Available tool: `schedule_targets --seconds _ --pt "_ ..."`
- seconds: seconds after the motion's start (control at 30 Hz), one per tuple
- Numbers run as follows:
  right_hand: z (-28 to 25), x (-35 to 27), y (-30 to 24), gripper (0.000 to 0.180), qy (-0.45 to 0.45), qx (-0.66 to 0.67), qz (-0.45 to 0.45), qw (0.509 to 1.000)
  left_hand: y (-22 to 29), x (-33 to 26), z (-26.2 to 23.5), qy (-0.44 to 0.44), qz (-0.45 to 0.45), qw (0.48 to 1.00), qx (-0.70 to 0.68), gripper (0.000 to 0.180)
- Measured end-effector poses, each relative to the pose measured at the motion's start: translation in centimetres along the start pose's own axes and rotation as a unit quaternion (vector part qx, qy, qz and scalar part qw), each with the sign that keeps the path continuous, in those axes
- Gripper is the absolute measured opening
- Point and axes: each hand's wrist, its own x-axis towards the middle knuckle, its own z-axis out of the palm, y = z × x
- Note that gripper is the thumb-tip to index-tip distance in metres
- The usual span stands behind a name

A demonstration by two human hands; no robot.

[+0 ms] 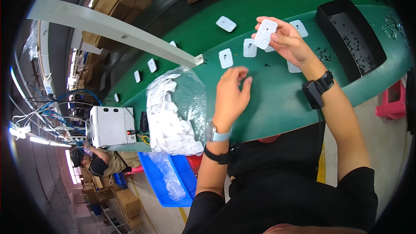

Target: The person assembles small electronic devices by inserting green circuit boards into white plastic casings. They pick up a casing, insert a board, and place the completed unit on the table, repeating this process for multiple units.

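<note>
At the far left, a white machine stands near the table's end. Next is a blue bin with clear wrapping inside, below the table edge. Above it in the view, a clear bag full of white pieces lies near that edge, just beside the left wrist; a knock from the forearm could shift or spill it.

The left hand is over the green table, fingers loosely curled, thumb apart, with nothing visible in its grasp. A flat white plate lies just ahead of its fingertips; a careless sweep could push it out of place.

The right hand pinches the held plate between thumb and fingers, raised above the table and tilted. The grip appears light and off to one side, so the plate could turn or drop, and the dark piece at its middle, if loose, could fall.

Farther right, small black parts lie scattered beside a black tray; a dragging right forearm could scatter or lose them
</note>
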Motion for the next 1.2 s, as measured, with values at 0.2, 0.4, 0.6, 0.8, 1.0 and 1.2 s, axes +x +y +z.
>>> schedule_targets --seconds 0.2,0.4,0.6,0.8,1.0,1.2 --pt "0.1 0.1 0.5 0.052 -0.078 -0.200 -0.003 0.977 -0.5 6.0 2.1 -0.128 -0.205 0.772 -0.587 0.025" --pt "0.3 0.0 0.9 0.035 -0.029 -0.520 -0.053 0.852 -4.5 6.8 2.7 0.064 -0.184 0.792 -0.578 0.023" --pt "1.0 -0.6 0.8 0.029 -0.096 -0.599 0.009 0.795 -4.7 5.7 3.7 0.105 -0.182 0.816 -0.539 0.025" --pt "1.0 -0.5 1.1 0.025 -0.121 -0.610 0.026 0.782 -4.0 6.0 3.9 0.099 -0.171 0.812 -0.549 0.028" --pt "1.1 -0.4 1.4 0.032 -0.152 -0.659 -0.013 0.737 -3.5 6.0 3.9 0.093 -0.176 0.814 -0.545 0.036" --pt "1.2 -0.4 1.4 0.028 -0.171 -0.672 -0.008 0.720 -3.9 6.0 3.9 0.100 -0.192 0.819 -0.531 0.037"
